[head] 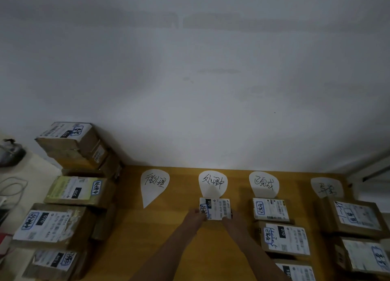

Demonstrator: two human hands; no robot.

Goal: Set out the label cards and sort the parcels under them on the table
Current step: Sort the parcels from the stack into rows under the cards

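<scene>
left hand (195, 216) at 9 o'clock and right hand (232, 217) at 3 grip the parcel (216, 207) with the fingers; its long axis runs 9 to 3, card (213, 182) touching at 12.

Parcel-sorting room: labelled cartons (69, 193) stacked on wooden table (173, 238), bare wall (190, 69).

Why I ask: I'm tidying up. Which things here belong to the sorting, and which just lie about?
Job: label cards, held parcel, left hand, right hand, sorted parcels on the right, waiting parcels on the left.
Lying about: white cable, dark object.
</scene>
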